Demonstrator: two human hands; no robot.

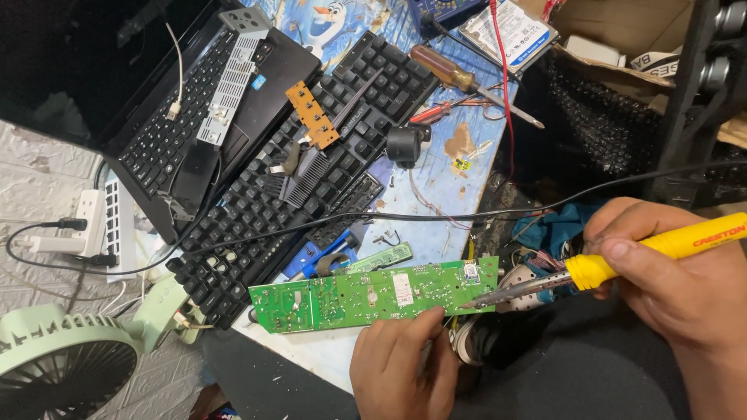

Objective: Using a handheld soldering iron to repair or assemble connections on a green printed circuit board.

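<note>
Between the left hand's (405,365) pinching fingers, a long green circuit board (373,294) is gripped at its lower edge and held level, keeping its face open to the tip. Right hand (669,272) fingers are wrapped shut on a yellow soldering iron (622,260), tip touching the board's right end. Beyond the fingertips lies a crowding black keyboard (311,163); open room remains below both wrists.
</note>
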